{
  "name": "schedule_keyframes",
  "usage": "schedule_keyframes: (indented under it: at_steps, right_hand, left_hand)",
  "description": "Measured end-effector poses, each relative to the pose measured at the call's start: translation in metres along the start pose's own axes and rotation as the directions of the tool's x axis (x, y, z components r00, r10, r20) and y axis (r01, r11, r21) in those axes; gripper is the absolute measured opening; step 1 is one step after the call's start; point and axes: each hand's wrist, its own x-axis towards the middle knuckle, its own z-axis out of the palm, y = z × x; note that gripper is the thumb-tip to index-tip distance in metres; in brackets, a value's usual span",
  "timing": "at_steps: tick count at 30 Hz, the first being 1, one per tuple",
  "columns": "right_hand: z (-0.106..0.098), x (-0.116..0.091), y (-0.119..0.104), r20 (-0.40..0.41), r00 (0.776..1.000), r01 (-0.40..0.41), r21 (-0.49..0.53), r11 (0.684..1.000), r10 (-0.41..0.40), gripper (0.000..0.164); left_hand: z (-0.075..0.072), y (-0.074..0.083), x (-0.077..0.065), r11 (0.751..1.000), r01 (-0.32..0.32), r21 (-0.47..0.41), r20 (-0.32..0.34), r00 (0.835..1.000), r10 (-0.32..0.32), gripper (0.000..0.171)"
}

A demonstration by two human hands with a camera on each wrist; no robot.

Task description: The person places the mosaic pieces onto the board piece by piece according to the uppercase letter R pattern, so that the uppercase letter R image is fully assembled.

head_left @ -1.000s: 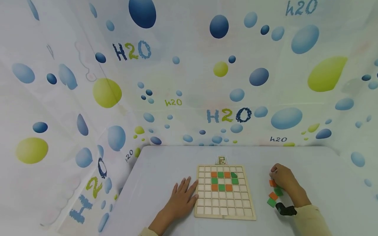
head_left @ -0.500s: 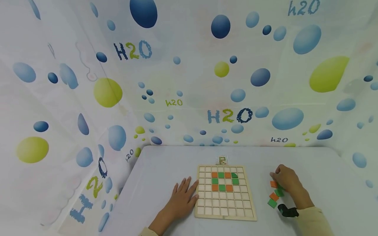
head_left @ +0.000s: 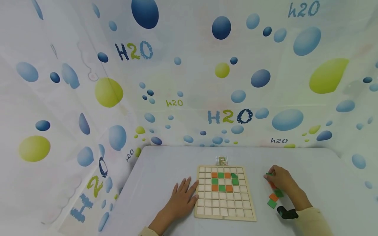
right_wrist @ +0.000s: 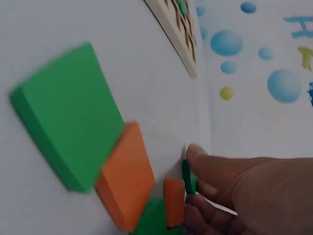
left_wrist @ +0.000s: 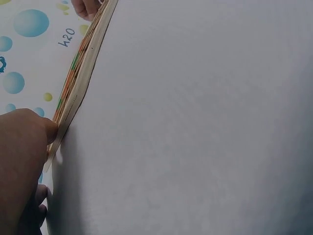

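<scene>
My left hand [head_left: 180, 196] lies flat with fingers spread, its thumb and index finger at the left edge of a wooden grid board [head_left: 222, 211]. In the left wrist view the thumb touches the board's side [left_wrist: 78, 88]. Orange and green square tiles fill several cells, and a green tile with a rounded corner [head_left: 234, 175] sits at the upper right of them. To the right of the board my right hand [head_left: 282, 178] pinches a green piece [right_wrist: 188, 174] between thumb and fingers. Below it lie loose tiles, among them an orange one [head_left: 273, 197] and a green one [head_left: 272, 204].
A small pattern card [head_left: 221, 160] lies against the board's far edge. The white table [head_left: 165, 167] meets a wall sheet with blue and yellow-green drops. A black device [head_left: 287, 213] is strapped to the right wrist.
My right hand has moved slightly left, and a green piece now shows at its fingertips. The left hand and the board have stayed put.
</scene>
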Motion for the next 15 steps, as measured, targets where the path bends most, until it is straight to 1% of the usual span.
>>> schedule_keyframes:
  at_steps: [6, 7, 9, 11, 15]
  right_hand:
    - [0.022, -0.001, -0.014, -0.020, 0.995, 0.097, -0.023, 0.995, -0.098, 0.026]
    - [0.026, -0.003, -0.017, -0.029, 0.993, 0.111, -0.046, 0.993, -0.113, 0.026]
    - [0.033, -0.008, -0.022, -0.044, 0.991, 0.119, -0.080, 0.990, -0.123, 0.027]
    - [0.038, -0.013, -0.026, -0.053, 0.990, 0.120, -0.126, 0.985, -0.128, 0.031]
    - [0.039, -0.022, -0.034, -0.025, 0.991, 0.127, -0.191, 0.973, -0.134, 0.038]
  left_hand:
    - [-0.001, 0.000, 0.000, 1.000, 0.002, -0.004, 0.002, 1.000, -0.002, 0.060]
    - [-0.001, 0.000, -0.001, 1.000, -0.001, -0.004, 0.001, 1.000, 0.001, 0.060]
    - [-0.001, 0.001, -0.001, 1.000, -0.006, -0.006, 0.001, 1.000, 0.006, 0.060]
    - [-0.002, 0.001, -0.001, 1.000, -0.008, -0.008, 0.001, 1.000, 0.008, 0.060]
    - [-0.002, 0.000, -0.001, 1.000, -0.013, -0.011, 0.004, 1.000, 0.013, 0.060]
